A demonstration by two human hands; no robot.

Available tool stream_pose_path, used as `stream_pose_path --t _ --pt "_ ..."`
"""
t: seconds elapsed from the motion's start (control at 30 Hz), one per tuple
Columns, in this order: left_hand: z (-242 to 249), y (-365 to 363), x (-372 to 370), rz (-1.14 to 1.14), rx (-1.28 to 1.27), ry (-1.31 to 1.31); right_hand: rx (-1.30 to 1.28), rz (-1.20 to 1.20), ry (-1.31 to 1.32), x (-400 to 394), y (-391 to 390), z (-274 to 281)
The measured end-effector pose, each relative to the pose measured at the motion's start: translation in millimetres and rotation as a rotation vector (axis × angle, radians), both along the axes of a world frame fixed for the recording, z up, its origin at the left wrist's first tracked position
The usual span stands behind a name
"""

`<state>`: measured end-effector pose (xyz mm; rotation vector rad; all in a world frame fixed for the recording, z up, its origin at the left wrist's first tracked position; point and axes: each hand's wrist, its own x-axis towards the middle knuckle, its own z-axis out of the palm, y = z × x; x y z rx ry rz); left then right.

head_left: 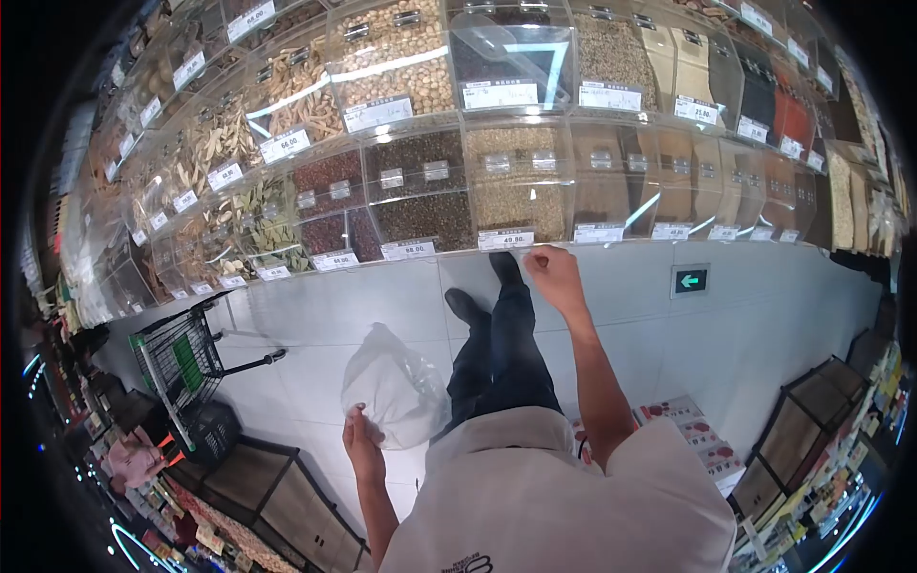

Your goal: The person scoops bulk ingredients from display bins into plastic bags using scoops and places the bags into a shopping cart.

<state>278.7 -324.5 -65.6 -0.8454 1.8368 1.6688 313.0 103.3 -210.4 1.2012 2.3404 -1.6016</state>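
Note:
At the lower left, my left hand (pixel 363 449) has its fingers curled at the near side of a translucent white plastic bag (pixel 396 392) and appears to grip it. The bag looks bulky, and its contents cannot be made out. My right hand (pixel 557 279) is closed just below the front edge of the bins, beside a price label (pixel 506 240) reading 49.80. Whatever its fingers may hold is hidden. Directly above that label is a clear bin of pale tan seeds (pixel 518 196), with a bin of dark peppercorn-like grains (pixel 417 215) to its left.
Tiered clear bins of dried goods (pixel 392 48) span the front, one with a scoop (pixel 489 43). A shopping cart (pixel 177 358) stands at left on the tiled floor. Printed boxes (pixel 683 430) sit right of my legs. Wooden display stands (pixel 802 415) flank both sides.

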Motion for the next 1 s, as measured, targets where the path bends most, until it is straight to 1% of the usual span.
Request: stream_pose_path --t 0.07,0.1,0.13,0.2,0.3,0.4,0.43,0.47,0.53,0.57,0.6,0.63,0.67,0.7,0.73,0.77,0.8,0.83,0.9,1.0 --pt "3.6 7.4 -0.3 0.037 0.010 0.008 -0.186 -0.167 0.216 -18.8 18.4 29.2" --pt "5.7 11.6 -0.6 0.057 0.016 0.014 -0.330 -0.278 0.354 -35.6 28.2 45.6" --pt "8.3 16.2 -1.2 0.066 0.018 0.025 -0.417 -0.332 0.416 -53.0 41.6 53.1" --pt "14.7 24.9 -1.3 0.082 0.020 0.042 -0.473 -0.353 0.531 -94.4 64.6 69.1" --pt "22.3 38.0 -0.7 0.115 0.026 0.103 -0.704 -0.466 0.524 -146.9 85.0 86.4" --pt "27.9 48.5 0.8 0.193 0.014 0.105 -0.778 -0.404 0.488 -164.8 99.6 71.7" --pt "27.7 50.4 1.5 0.215 0.020 0.107 -0.689 -0.355 0.449 -162.5 100.6 76.0" --pt "27.2 51.4 3.7 0.237 0.024 0.109 -0.461 -0.279 0.531 -157.1 97.8 80.2" --pt "29.6 56.9 8.3 0.271 0.021 0.098 -0.007 -0.115 0.683 -152.8 93.7 112.1" --pt "33.1 61.8 7.5 0.276 0.012 0.083 0.263 -0.008 0.722 -157.2 106.1 128.1" --pt "35.0 66.3 5.0 0.280 0.003 0.070 0.448 0.021 0.644 -162.5 117.5 140.7" --pt "34.0 69.6 2.0 0.276 -0.003 0.074 0.591 0.044 0.584 -171.3 131.3 147.4" --pt "32.6 71.2 -0.1 0.273 -0.012 0.073 0.648 0.064 0.645 -184.8 142.9 162.5" --pt "32.7 71.8 -1.1 0.277 -0.027 0.074 0.797 0.143 0.633 -195.3 154.7 170.8" --pt "34.7 71.4 -3.6 0.255 -0.013 0.089 0.754 0.241 0.506 -208.9 176.5 160.3" --pt "36.9 73.4 -6.9 0.255 -0.049 0.091 0.613 0.338 0.310 -220.0 192.0 153.9" --pt "38.0 74.6 -10.4 0.256 -0.082 0.094 0.673 0.470 0.089 -226.1 202.7 141.3" --pt "37.9 71.0 -11.5 0.263 -0.070 0.121 0.729 0.581 -0.033 -224.7 209.0 131.9" --pt "39.2 70.7 -11.6 0.276 -0.043 0.159 0.669 0.528 0.057 -205.8 243.7 80.9" --pt "36.5 66.9 -4.8 0.339 -0.050 0.155 0.550 0.396 -0.065 -202.8 224.6 97.0"
